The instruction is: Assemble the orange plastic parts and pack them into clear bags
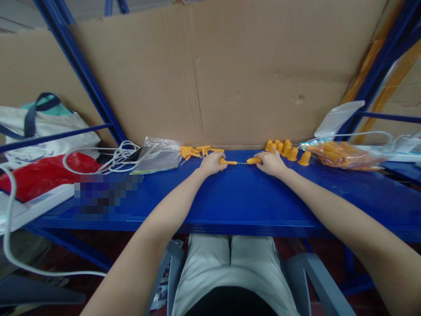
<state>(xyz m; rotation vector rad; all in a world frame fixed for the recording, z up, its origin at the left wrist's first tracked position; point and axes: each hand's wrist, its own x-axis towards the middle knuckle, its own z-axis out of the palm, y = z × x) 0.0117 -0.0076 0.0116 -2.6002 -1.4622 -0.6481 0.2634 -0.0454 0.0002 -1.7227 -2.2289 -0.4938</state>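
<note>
My left hand (212,163) is closed around one end of a thin orange ribbed rod (229,162) lying on the blue shelf (237,197). My right hand (271,163) is closed on a short orange cap piece (254,160). A small metal spring or chain (241,163) spans the gap between rod and cap. Both hands rest on the shelf near the cardboard back wall. A loose pile of orange rods (197,152) lies just left of my left hand. Several upright orange caps (287,150) stand just right of my right hand.
A clear bag of orange parts (342,154) lies at the right. A crinkled clear bag (158,154), a phone and white cables (112,160) lie at the left, with a red cloth (42,175) and a tote bag (42,125) beyond. Cardboard (230,74) backs the shelf.
</note>
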